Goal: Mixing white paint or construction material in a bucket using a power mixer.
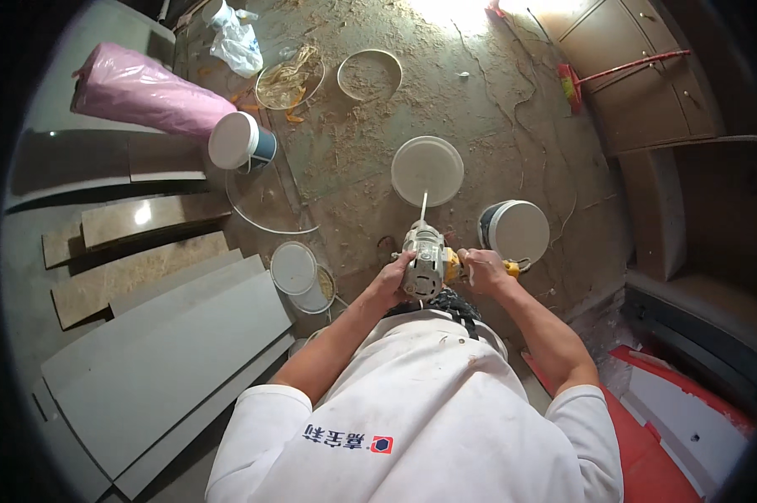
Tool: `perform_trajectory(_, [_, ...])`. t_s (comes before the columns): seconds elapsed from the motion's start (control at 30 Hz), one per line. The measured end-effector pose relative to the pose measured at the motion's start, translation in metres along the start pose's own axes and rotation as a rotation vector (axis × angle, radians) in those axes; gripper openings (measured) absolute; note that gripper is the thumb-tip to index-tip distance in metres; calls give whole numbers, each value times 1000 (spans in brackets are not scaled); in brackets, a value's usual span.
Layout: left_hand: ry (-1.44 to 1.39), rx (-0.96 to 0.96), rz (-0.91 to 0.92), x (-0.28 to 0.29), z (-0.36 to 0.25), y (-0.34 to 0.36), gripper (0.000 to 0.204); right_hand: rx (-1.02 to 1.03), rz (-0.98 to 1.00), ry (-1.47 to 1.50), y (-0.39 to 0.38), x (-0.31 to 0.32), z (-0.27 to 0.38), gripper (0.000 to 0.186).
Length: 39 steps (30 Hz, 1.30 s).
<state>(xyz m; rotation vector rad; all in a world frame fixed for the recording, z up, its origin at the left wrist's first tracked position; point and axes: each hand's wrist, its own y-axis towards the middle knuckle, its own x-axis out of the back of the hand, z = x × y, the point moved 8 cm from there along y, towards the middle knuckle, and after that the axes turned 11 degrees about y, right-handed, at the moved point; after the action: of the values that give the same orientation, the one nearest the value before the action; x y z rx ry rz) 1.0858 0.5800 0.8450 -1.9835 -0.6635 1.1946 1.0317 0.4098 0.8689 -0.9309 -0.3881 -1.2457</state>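
Note:
I hold a power drill (425, 261), grey-white with a yellow handle, in front of my waist. My left hand (392, 279) is closed around the left side of its body. My right hand (484, 270) grips the yellow handle on the right. A pale rod (424, 204) runs forward from the drill to a round whitish bucket (395, 173) on the floor. The rod's far end is hidden or blends with the pale contents. Close to my right hand stands a blue-and-white bucket (519, 231) with a whitish top.
Left are a pink wrapped roll (144, 90), a white-topped bucket (234, 141), leaning boards (169, 344) and a round lid (294, 268). Loose hoops (341, 81) and cables lie on the littered floor. Right stand cabinets (638, 84), a red broom (571, 88) and red sheeting (646, 453).

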Motion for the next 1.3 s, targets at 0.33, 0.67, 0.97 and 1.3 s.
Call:
perform_trajectory(0.33, [-263, 152, 204, 52, 5, -7, 108, 18, -2, -78, -30, 51, 86, 38])
perform_trajectory(0.67, [-482, -129, 333, -11, -12, 16, 56, 59, 7, -243, -52, 53, 107, 39])
perform_trajectory(0.97, [-400, -196, 132, -49, 20, 13, 46, 284, -10, -307, -100, 82, 86, 30])
perform_trajectory(1.3, [-540, -436, -107, -52, -27, -51, 34, 538, 15, -160, -50, 116, 92, 26])
